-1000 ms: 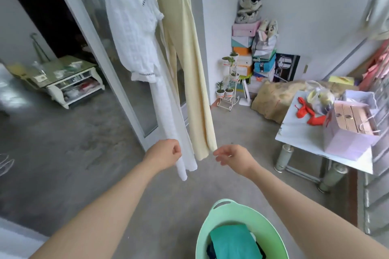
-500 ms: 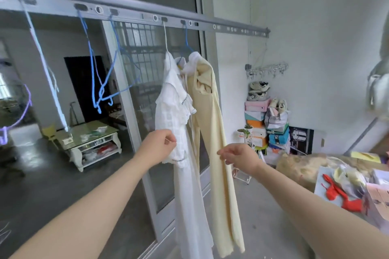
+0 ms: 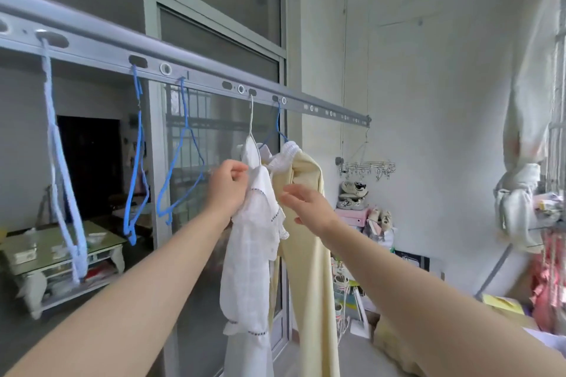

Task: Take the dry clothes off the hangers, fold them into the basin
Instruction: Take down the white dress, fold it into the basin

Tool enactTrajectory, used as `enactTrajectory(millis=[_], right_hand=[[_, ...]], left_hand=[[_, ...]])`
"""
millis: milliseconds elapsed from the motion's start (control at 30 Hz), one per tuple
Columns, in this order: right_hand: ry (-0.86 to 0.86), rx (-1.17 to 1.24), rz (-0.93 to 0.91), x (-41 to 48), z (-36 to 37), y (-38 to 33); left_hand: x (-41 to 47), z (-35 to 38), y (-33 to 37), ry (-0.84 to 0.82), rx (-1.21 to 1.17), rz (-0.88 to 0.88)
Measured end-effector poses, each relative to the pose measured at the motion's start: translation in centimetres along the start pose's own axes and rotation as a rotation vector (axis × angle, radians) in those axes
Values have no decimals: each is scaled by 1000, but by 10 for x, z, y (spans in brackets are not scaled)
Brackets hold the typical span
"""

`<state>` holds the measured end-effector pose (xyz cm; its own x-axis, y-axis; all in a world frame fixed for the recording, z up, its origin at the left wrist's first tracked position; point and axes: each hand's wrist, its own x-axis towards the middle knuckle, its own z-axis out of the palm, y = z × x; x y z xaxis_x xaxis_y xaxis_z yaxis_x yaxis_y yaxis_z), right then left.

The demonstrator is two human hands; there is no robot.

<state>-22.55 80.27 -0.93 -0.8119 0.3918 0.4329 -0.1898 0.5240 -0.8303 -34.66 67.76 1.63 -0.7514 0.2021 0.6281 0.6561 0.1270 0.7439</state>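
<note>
Head view: I could not read the print on the boxes (image 3: 352, 217); it was too small. Left hand (image 3: 228, 190) was raised, fingers grasping the white garment (image 3: 251, 254) near its shoulder; it hung on its hanger (image 3: 251, 119) under the rail (image 3: 190, 72). Right hand (image 3: 309, 206) was raised, fingers released, near the yellow garment (image 3: 309, 278).

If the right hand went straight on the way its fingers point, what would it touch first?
Probably the white blouse that the left hand pinches; the yellow trousers hang close behind, depth unclear.
</note>
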Motion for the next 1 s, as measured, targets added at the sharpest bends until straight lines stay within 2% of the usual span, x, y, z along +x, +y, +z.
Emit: enactTrajectory(millis=[233,467,567,700,767,933,1000], right_hand=[[-41,266,16,40,23,-25],[-146,299,67,64,35,-1],[-43,197,53,61,28,7],[247,-158,-4,55,17,13],[367,-317,-42,49,14,11],[505,-396,-109,38,8,14],[511,-349,-147,34,5,17]], left_hand=[[16,8,-10,-222,-159,-46],[31,9,-14,-190,-210,-11],[35,15,-12,-280,-226,11],[33,35,-10,-408,-158,41],[32,46,-7,-412,-81,114],[27,64,1,-363,147,256],[24,67,1,-354,151,272]])
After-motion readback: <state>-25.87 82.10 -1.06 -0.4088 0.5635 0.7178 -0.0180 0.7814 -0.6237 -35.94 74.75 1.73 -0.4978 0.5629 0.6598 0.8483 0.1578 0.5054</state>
